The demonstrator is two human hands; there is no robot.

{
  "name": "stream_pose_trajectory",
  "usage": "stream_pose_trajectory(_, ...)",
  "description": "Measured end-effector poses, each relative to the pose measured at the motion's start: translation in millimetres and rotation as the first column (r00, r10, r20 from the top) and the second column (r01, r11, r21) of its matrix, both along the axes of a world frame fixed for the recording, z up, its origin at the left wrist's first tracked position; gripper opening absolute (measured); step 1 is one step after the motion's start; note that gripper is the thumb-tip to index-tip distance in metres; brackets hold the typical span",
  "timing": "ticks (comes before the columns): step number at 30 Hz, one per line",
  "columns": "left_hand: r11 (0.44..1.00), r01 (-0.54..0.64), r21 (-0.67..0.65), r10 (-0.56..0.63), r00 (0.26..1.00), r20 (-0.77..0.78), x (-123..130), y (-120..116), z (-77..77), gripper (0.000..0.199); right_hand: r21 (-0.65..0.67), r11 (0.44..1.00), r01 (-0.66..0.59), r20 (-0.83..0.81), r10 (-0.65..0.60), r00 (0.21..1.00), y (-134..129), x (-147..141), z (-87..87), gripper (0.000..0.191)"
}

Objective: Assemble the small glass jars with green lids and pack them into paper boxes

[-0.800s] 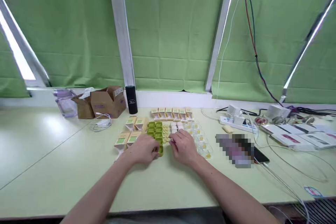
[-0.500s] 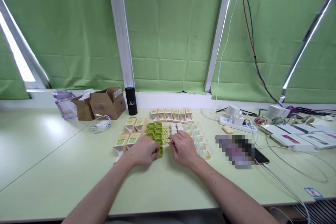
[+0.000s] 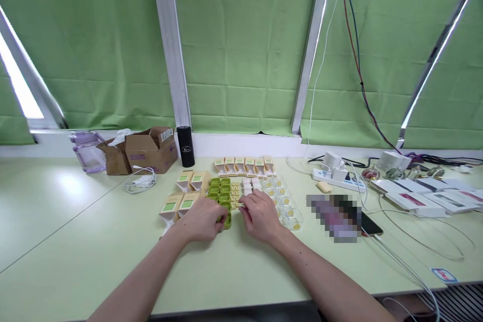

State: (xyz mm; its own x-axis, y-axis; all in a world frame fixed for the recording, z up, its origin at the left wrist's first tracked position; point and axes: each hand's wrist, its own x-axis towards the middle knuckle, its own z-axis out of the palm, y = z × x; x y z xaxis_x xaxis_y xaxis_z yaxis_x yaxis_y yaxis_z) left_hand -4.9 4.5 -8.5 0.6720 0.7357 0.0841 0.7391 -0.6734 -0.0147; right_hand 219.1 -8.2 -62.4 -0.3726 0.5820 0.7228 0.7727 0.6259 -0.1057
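Note:
My left hand (image 3: 204,219) is closed, its fingers curled at the nearest of several small green open boxes (image 3: 225,188) set in two columns. The hand covers part of that column. My right hand (image 3: 261,215) bends over the near end of the small yellow pieces (image 3: 234,192), thumb and fingertips close together; what is between them is too small to make out. White blocks (image 3: 247,186) lie just beyond its knuckles. To its right run rows of clear plastic cases (image 3: 289,211) with yellow spots inside.
Cream cartons with green labels (image 3: 169,206) stand left of the boxes, and a row of open cartons (image 3: 239,167) behind. Further out are a cardboard box (image 3: 151,153), black bottle (image 3: 185,147), purple jug (image 3: 88,153), power strip (image 3: 339,181), phone (image 3: 372,224) and cables.
The view has shifted slightly, moving everything a little left in the picture. Both hands stay over nearly the same spots, the right one slightly nearer the yellow pieces.

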Motion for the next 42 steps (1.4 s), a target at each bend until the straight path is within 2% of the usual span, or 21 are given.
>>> stream_pose_trajectory(10, 1.000, 0.016, 0.015, -0.016, 1.000, -0.024, 0.2, -0.5, 0.1, 0.012, -0.010, 1.000, 0.000, 0.017, 0.000, 1.000, 0.1, -0.5, 0.1, 0.012)
stream_pose_trajectory(17, 0.998, 0.060, 0.037, -0.061, 0.997, 0.043, -1.3, -6.1, 1.3, 0.013, 0.003, 1.000, 0.002, -0.001, -0.002, 1.000, -0.6, -0.8, 1.5, 0.011)
stream_pose_trajectory(21, 0.976, 0.146, 0.162, -0.168, 0.977, 0.133, -5.1, -6.7, -7.8, 0.015, -0.018, 0.999, -0.027, -0.040, 0.026, 0.999, -2.3, -0.1, 3.4, 0.016)
stream_pose_trajectory(25, 0.912, 0.123, 0.391, -0.214, 0.956, 0.199, -7.5, -0.2, -20.0, 0.024, -0.051, 0.988, -0.143, -0.144, 0.135, 0.980, -4.9, -0.1, 3.9, 0.040)
stream_pose_trajectory(28, 0.876, 0.113, 0.470, -0.239, 0.946, 0.218, -6.2, 3.5, -24.9, 0.025, -0.071, 0.969, -0.235, -0.232, 0.213, 0.949, -4.7, -1.9, 1.9, 0.055)
stream_pose_trajectory(34, 0.835, 0.107, 0.541, -0.282, 0.926, 0.252, -0.4, 7.2, -27.7, 0.027, -0.046, 0.957, -0.287, -0.368, 0.251, 0.896, 3.9, -5.8, 0.1, 0.051)
stream_pose_trajectory(38, 0.846, 0.000, 0.534, -0.281, 0.851, 0.445, 2.0, 11.9, -22.0, 0.023, -0.044, 0.961, -0.272, -0.479, 0.219, 0.850, 13.5, -3.4, 7.1, 0.048)
stream_pose_trajectory(40, 0.881, -0.067, 0.468, -0.250, 0.774, 0.582, 3.7, 15.8, -15.1, 0.024, -0.044, 0.960, -0.276, -0.527, 0.212, 0.823, 18.7, -1.1, 13.0, 0.046)
stream_pose_trajectory(42, 0.925, -0.067, 0.375, -0.220, 0.711, 0.668, 6.5, 21.6, -6.7, 0.033, -0.045, 0.955, -0.292, -0.563, 0.218, 0.798, 23.7, 1.1, 20.2, 0.045)
